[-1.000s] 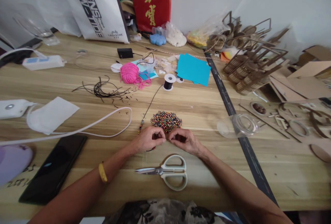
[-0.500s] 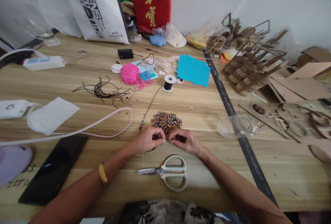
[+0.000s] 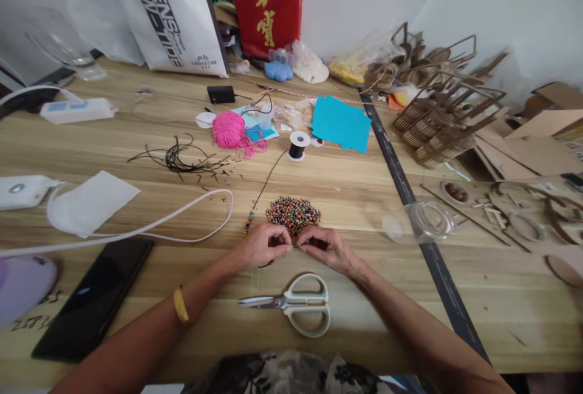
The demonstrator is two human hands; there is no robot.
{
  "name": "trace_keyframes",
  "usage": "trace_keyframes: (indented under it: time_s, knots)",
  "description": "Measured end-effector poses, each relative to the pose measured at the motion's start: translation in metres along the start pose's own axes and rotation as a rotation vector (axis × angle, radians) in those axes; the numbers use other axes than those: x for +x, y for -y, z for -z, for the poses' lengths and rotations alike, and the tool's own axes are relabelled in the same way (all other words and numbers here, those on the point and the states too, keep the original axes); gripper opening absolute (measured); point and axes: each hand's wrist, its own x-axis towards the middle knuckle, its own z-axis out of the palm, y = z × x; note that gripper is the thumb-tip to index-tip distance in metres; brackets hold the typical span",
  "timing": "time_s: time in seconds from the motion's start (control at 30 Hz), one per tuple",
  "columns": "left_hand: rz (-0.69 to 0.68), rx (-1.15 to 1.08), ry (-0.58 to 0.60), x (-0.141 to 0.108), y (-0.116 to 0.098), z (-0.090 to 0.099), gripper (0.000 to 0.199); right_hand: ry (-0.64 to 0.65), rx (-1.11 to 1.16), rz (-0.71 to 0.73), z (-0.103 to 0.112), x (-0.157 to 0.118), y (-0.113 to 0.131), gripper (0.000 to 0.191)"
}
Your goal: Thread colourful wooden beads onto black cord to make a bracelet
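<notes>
Pale-handled scissors (image 3: 283,302) lie closest. Past them, the left hand (image 3: 264,245) and right hand (image 3: 325,247) have hardly moved from a moment ago, so the work looks slow and careful. The hands almost meet, each pinching what is likely thin black cord (image 3: 267,183), too tiny to be sure. Little colorful strung beads (image 3: 248,223) sit on it beside the left hand. A heap of loose round beads (image 3: 292,214) lies just beyond. The cord reaches back to a standing white spool (image 3: 297,146).

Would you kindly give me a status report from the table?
Left hand, right hand: pinching, close together; anything held too small to tell. Beads: heaped just beyond. Scissors: on the near side, not between hands and beads.
</notes>
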Motion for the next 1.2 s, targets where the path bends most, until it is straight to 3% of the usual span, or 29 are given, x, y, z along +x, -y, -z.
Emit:
trace_keyframes:
  time_s: [1.2]
  knots:
    - [0.005,-0.016,-0.025,-0.0002,-0.0001,-0.0027,0.009,0.001,0.050,-0.075,-0.0014,0.0000,0.0030,0.020]
